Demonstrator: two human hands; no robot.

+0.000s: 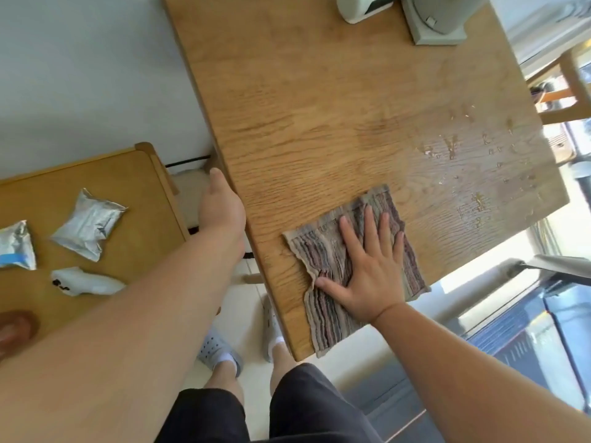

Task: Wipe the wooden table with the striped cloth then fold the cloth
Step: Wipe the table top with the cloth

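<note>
Pressing right hand (367, 276) flat on striped cloth (355, 266) overhanging table (319, 107) edge.

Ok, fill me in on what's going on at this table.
A person is wiping the wooden table. The right hand lies flat, fingers spread, on the striped cloth, which is spread open near the table's near edge. The left hand rests on the table's left edge. Wet spots show farther right, beyond the cloth. The cloth is not yet folded.
</note>
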